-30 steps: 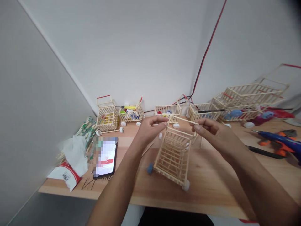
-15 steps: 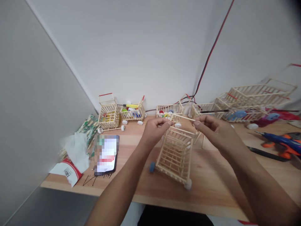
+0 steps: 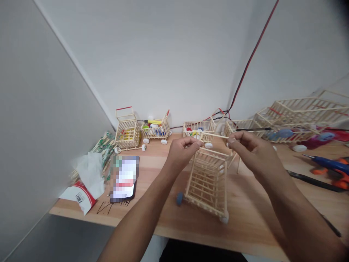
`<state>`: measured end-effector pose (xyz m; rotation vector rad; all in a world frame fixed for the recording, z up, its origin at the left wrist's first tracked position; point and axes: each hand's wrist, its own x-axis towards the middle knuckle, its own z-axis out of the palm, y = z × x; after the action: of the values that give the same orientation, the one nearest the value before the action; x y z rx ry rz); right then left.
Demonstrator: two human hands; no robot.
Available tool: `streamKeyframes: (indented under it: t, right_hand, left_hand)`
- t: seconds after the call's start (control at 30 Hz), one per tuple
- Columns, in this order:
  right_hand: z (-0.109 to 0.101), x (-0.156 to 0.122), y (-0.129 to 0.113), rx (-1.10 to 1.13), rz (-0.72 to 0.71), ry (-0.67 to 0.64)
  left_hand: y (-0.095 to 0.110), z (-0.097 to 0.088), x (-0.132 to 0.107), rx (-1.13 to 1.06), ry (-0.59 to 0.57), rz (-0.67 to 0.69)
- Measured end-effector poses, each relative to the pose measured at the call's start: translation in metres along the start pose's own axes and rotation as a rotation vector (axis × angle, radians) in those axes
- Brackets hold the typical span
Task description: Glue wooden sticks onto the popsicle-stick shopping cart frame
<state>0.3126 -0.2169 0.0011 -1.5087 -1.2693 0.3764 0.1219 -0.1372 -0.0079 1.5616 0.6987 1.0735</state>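
Note:
A small model shopping cart built of thin wooden sticks stands tilted on the table in front of me, with a blue wheel at its left and a white wheel at its right. Above its upper end, a thin wooden stick spans between my two hands. My left hand is closed in a pinch at the left end, close to the cart's top rim. At the other end, my right hand pinches with thumb and forefinger. Fingers partly hide where the sticks meet.
Several finished stick carts, such as one with a red handle, line the wall. A phone, tissue and torn red-white packet lie left. A blue glue gun and black tool lie right.
The view has shifted slightly, so the cart and both hands sit a little further right. Both hands keep their pinch on the stick, and the cart stays tilted.

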Motion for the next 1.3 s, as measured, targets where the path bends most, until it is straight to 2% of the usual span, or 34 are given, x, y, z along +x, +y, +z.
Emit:
streamKeyframes:
  t: [0.43, 0.83, 1.3]
  right_hand:
    - [0.002, 0.0006, -0.0054, 0.031, -0.029, 0.003]
    - [0.0002, 0.0015, -0.0013, -0.059, -0.102, -0.006]
    - [-0.0017, 0.0009, 0.0019, -0.091, -0.115, -0.032]
  left_hand:
    - [0.002, 0.0012, -0.0006, 0.009, 0.009, -0.027]
    - [-0.0007, 0.0013, 0.0001, 0.011, 0.027, -0.062]
    - [-0.0034, 0.0016, -0.0001, 0.02, 0.02, -0.051]
